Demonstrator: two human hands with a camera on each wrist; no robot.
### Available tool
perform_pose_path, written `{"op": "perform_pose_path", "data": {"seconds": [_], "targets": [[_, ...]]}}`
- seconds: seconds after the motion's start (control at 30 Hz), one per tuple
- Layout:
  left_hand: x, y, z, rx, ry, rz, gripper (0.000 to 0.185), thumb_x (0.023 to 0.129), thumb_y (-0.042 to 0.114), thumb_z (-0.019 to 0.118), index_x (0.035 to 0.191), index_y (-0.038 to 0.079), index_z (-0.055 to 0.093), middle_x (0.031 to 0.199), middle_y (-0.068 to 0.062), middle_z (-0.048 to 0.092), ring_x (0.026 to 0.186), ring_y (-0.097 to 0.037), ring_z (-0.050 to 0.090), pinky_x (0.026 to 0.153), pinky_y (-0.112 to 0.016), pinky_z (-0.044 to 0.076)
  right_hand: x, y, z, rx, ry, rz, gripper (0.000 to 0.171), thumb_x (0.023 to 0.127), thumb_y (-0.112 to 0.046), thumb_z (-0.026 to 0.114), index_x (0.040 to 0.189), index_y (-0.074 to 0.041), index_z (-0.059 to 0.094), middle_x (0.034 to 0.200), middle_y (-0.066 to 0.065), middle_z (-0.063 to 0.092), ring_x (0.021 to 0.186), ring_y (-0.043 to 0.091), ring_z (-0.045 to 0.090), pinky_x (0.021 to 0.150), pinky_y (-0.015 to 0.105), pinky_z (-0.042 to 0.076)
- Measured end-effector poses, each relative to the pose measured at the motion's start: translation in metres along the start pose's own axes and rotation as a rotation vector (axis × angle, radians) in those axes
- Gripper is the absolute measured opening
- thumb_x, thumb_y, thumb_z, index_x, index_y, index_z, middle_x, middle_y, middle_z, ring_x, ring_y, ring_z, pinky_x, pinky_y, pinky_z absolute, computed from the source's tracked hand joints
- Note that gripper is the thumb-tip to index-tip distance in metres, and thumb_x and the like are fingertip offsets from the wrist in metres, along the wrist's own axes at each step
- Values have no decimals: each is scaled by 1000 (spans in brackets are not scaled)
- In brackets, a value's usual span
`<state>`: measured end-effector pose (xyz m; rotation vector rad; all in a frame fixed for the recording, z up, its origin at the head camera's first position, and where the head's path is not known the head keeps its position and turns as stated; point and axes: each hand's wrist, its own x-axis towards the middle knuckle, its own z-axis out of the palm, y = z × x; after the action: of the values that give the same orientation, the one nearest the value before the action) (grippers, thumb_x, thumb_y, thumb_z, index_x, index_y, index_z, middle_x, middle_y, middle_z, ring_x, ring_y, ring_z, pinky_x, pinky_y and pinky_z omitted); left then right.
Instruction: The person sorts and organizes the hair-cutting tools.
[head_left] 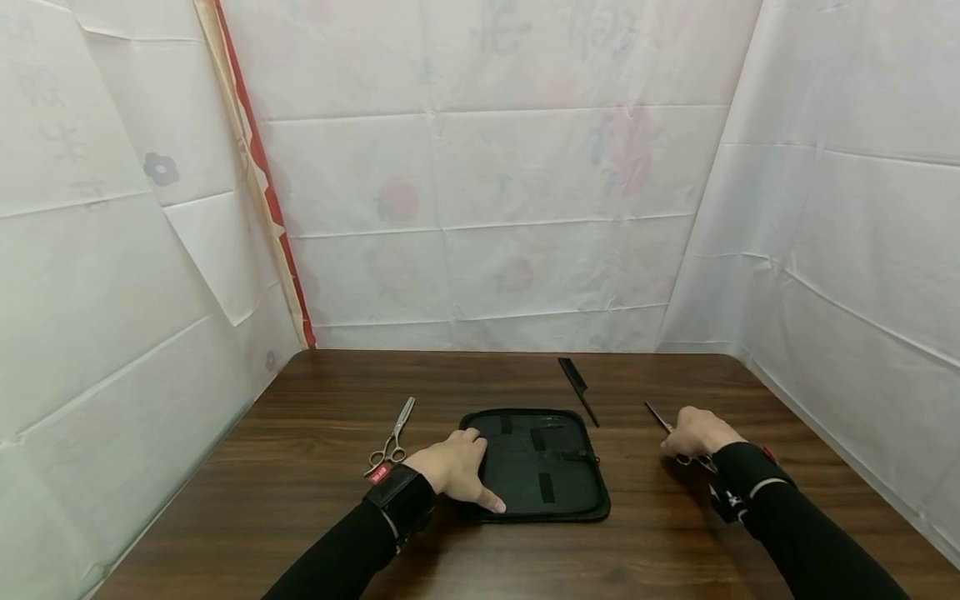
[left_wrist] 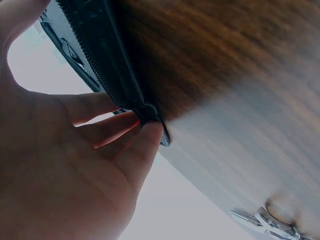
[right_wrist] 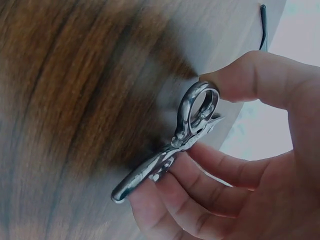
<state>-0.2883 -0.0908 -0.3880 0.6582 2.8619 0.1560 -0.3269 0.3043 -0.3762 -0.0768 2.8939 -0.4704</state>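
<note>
While my left hand (head_left: 456, 471) lies flat on the left part of the open black case (head_left: 555, 475), fingers straight and spread over the lining, my right hand (head_left: 693, 433) is off to the right of the case, curled around the handles of a pair of scissors (head_left: 663, 421) that lies low over the wooden table (head_left: 660, 542). From the right wrist view I see those scissors (right_wrist: 187, 127) more plainly: my thumb sits against one steel finger ring and the other fingers (right_wrist: 210, 167) wrap beneath the handles, with the finger rest poking out toward the wood. Only the thin blades show past my knuckles in the head view, pointing away and to the left (whether the tips touch the table I cannot tell). The left wrist view shows my left fingertips (left_wrist: 145, 145) pressed at the zippered edge of the case (left_wrist: 100, 55), right where that edge meets the table. A second pair of scissors (head_left: 392, 440), silver, lies on the table just left of my left hand, apart from the case, blades pointing away from me. A black comb (head_left: 577, 390) lies beyond the case's far right corner, near it but not touching. White sheets (head_left: 487, 183) hang around the table on three sides.
</note>
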Motion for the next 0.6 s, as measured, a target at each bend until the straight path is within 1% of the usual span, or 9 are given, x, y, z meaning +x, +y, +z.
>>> {"op": "perform_pose_path", "data": {"seconds": [0.13,0.3,0.43,0.6], "targets": [[0,0,0,4,0,-1,103,75,67,79,147,-1,49,151,-14,45,144,-32,38,111,-46,41,1,-1,-2,-13,-8,3,21,88,-18,68,71,-7,63,67,6,58,61,20,51,60,33,40],[0,0,0,9,2,-2,103,75,68,80,146,0,50,150,-13,46,143,-31,39,110,-45,43,0,-3,-4,-39,-13,10,20,85,-15,67,67,-7,63,64,4,57,58,18,48,58,32,39],[0,0,1,17,2,-4,103,75,68,79,146,0,50,150,-13,46,143,-31,40,110,-45,43,-1,-5,-5,-54,-22,22,16,83,-13,68,69,-5,63,66,6,60,60,19,51,59,32,42],[0,0,1,17,-2,-7,103,75,69,79,147,0,50,150,-13,46,143,-31,39,110,-45,42,-4,-8,-7,-59,-36,19,13,83,-10,68,74,-3,63,69,8,60,62,20,53,59,32,42]]}}
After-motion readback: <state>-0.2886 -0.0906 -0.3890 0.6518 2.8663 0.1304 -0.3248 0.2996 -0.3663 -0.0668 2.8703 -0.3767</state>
